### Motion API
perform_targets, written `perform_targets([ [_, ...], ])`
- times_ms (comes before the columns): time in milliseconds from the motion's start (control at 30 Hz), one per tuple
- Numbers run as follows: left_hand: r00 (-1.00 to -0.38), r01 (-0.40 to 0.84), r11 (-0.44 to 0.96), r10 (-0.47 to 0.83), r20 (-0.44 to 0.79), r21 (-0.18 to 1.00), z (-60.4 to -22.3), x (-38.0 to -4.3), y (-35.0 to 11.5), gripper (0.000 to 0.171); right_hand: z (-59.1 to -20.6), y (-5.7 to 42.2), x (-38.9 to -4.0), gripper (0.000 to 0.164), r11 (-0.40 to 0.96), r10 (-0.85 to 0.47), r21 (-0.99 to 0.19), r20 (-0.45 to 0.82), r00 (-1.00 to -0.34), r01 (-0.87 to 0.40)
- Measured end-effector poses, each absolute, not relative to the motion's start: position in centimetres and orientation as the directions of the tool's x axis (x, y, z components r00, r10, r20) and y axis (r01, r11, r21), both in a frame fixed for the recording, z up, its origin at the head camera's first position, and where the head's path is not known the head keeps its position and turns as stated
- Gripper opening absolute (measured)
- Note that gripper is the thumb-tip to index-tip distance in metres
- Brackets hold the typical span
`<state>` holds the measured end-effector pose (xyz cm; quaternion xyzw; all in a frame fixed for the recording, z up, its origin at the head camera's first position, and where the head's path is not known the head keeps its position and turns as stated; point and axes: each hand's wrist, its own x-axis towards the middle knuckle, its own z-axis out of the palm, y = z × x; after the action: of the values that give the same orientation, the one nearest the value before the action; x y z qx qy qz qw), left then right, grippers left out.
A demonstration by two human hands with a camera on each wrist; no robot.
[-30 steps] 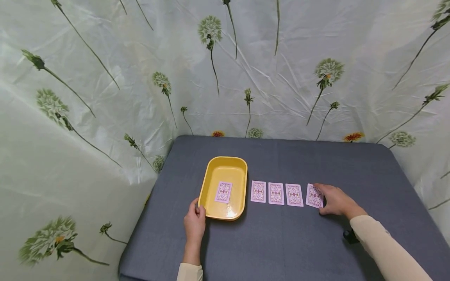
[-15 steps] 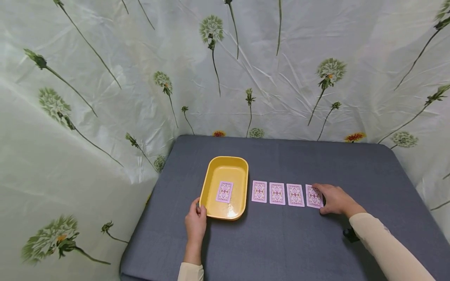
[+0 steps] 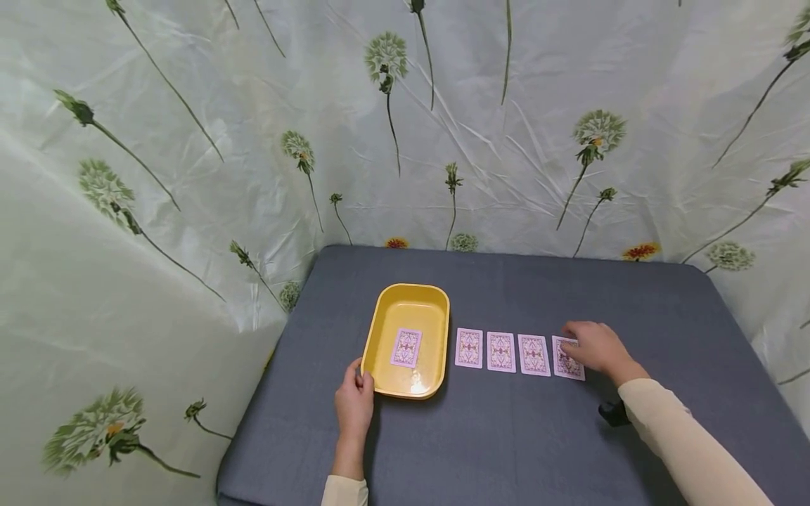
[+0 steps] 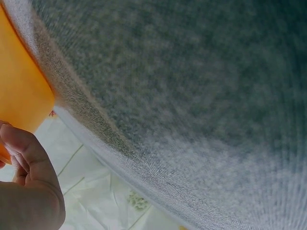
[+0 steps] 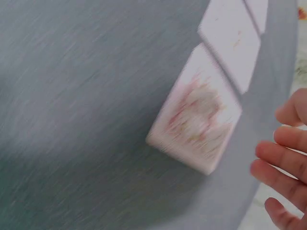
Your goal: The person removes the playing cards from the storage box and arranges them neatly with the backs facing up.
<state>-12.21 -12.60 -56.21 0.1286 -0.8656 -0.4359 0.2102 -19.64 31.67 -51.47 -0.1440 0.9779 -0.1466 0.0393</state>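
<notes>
A yellow tray (image 3: 422,313) stands on the grey surface, with one pink patterned playing card (image 3: 406,348) lying face down inside. My left hand (image 3: 354,404) grips its near left corner; in the left wrist view the thumb (image 4: 21,139) lies against the orange-looking wall (image 4: 24,86). Right of the tray, several matching cards form a row, all backs up. Over the rightmost card (image 3: 565,363) hovers my right hand (image 3: 596,346), partly covering it in the head view. The right wrist view shows that card (image 5: 196,112) blurred, with loosely spread fingers (image 5: 283,160) apart from it.
The other cards in the row (image 3: 469,348) lie between the tray and the rightmost card, with narrow gaps. A black object (image 3: 614,413) sits under the right wrist. Flower-printed cloth (image 3: 506,154) hangs behind and left of the padded grey surface (image 3: 481,450).
My right hand has let go of the rightmost card and lifted off it; that card now lies straighter in the row. The left hand keeps its grip on the tray.
</notes>
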Motion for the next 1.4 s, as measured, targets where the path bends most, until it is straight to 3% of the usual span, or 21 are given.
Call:
perform_targets([
  [300, -0.878, -0.032, 0.583, -0.405, 0.257, 0.812, -56.2, -12.2, -12.7, 0.028, -49.4, 27.1, -20.1, 0.022, 0.889, -0.342, -0.293, 0.08, -0.936, -0.35],
  [767, -0.879, -0.04, 0.588, -0.405, 0.251, 0.807, -56.0, -12.2, -12.8, 0.028, -47.8, 21.4, -21.0, 0.013, 0.801, -0.482, -0.269, 0.239, -0.843, -0.534],
  [1400, -0.882, -0.004, 0.581, -0.386, 0.271, 0.814, -56.4, -12.1, -12.9, 0.028, -48.2, 13.5, -22.6, 0.019, 0.705, -0.567, -0.345, 0.251, -0.785, -0.62],
])
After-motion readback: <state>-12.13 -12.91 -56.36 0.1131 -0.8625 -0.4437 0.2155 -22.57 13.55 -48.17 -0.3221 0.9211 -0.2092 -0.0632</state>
